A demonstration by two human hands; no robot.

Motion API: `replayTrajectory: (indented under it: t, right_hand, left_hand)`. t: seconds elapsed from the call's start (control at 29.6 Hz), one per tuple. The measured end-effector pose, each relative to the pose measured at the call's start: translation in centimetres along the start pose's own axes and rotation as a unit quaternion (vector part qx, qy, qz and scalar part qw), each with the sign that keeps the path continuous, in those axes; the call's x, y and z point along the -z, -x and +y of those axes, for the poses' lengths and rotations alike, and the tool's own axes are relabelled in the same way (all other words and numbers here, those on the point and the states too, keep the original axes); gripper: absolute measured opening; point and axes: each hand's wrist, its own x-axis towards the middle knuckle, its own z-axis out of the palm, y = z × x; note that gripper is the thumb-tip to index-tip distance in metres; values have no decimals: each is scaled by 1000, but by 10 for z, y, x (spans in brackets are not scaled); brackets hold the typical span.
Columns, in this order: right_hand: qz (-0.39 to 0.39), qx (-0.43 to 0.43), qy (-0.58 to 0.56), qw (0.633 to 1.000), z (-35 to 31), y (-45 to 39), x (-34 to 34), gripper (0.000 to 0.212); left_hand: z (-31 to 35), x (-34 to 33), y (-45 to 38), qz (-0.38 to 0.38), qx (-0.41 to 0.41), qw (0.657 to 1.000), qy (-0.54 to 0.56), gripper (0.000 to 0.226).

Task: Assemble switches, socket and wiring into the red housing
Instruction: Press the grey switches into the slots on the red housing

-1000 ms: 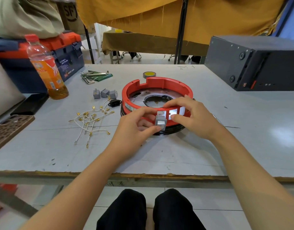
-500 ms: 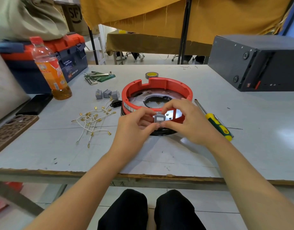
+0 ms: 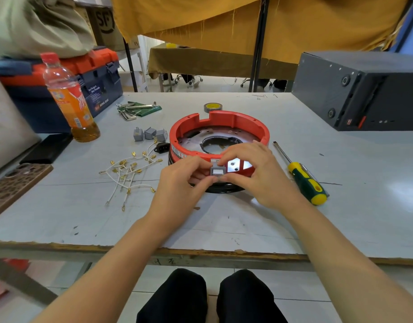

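With both the left hand [image 3: 182, 180] and right hand [image 3: 259, 173] pinching the grey rocker switch [image 3: 217, 170] at the red housing [image 3: 219, 134] wall's 6 o'clock cutout, keep it square and press evenly, probably until it seats.

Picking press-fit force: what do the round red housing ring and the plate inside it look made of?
Round red housing ring: likely moulded plastic; matte, uniform colour, cast notches. Flat plate inside it: probably bare sheet metal; shiny grey, reflective, punched holes. Neither certain by sight alone.
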Motion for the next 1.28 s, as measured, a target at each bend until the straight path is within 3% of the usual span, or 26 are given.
replayTrajectory:
  t: [0.2,0.41,0.61,0.98,1.28]
  right_hand:
    - [13,-5,9,1000,-3,-1,-5,20]
    - [15,-74,-11,997,0,-1,-6,32]
    - [2,-49,19,999,4,-6,-5,35]
    - [14,-2,1,1000,3,-5,-5,18]
    - [27,2,22,999,5,-5,-6,21]
  left_hand:
    - [-4,3,-3,-6,4,1000,1,12]
    - [-4,2,-8,-8,5,1000,4,11]
    - [-3,4,-12,-26,-5,1000,-3,10]
    - [-1,2,-9,-11,-19,999,-44,12]
    - [-5,6,-15,-31,-42,997,-63,9]
